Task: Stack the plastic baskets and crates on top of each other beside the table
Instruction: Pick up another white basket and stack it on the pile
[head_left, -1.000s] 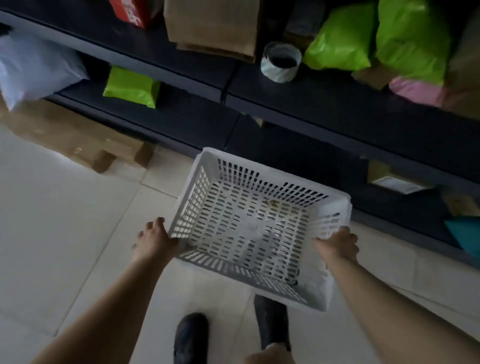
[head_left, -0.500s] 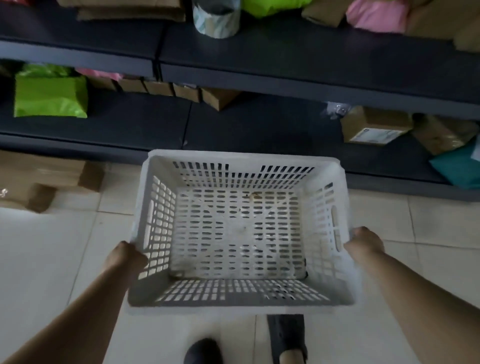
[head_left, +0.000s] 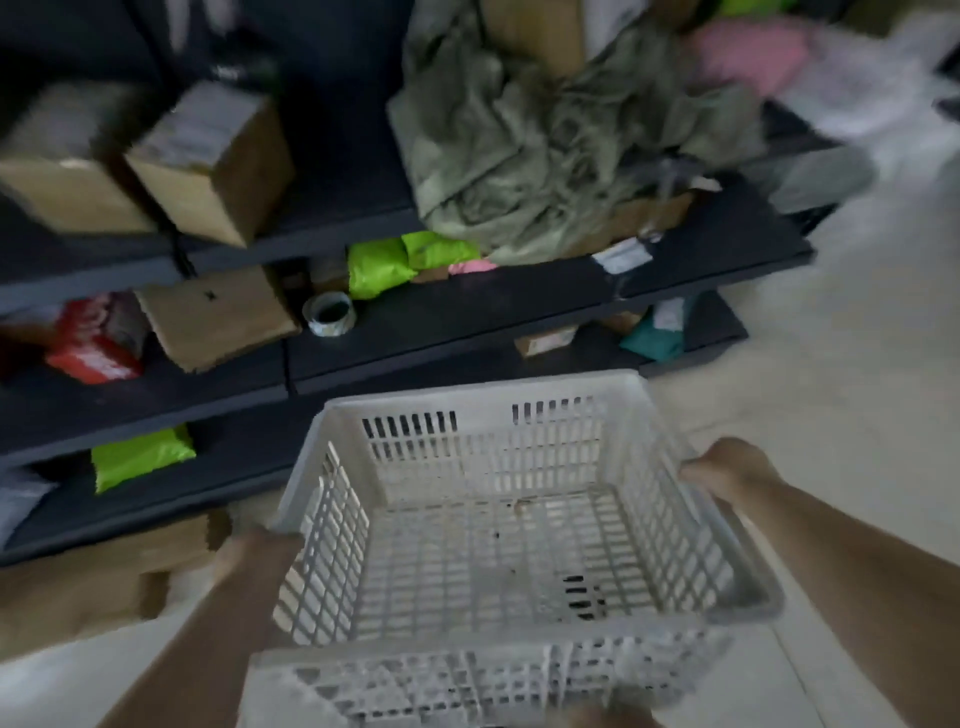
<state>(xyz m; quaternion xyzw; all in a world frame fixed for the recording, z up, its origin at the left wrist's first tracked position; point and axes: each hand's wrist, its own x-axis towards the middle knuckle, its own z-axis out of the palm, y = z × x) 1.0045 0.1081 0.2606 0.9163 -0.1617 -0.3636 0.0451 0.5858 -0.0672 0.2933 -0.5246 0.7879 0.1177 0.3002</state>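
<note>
An empty white plastic basket (head_left: 483, 395) with slotted walls and floor is held in the air in front of me, above the pale tiled floor. My left hand (head_left: 254, 556) grips its left rim. On the opposite rim, my right hand (head_left: 727, 470) is closed. The basket is level, open side up, with a few dark specks on its floor. The picture is blurred by motion. No other basket or crate is in view.
Dark shelving (head_left: 467, 306) fills the upper left, with cardboard boxes (head_left: 213, 161), green parcels (head_left: 379, 265), a tape roll (head_left: 330, 314) and a heap of olive cloth (head_left: 545, 135). A brown box (head_left: 88, 577) lies on the floor at left. Pale floor (head_left: 857, 364) spreads out on the right.
The view has swung up and to the right along the shelves. The basket stays in both hands and now sits lower right in the picture, higher off the floor.
</note>
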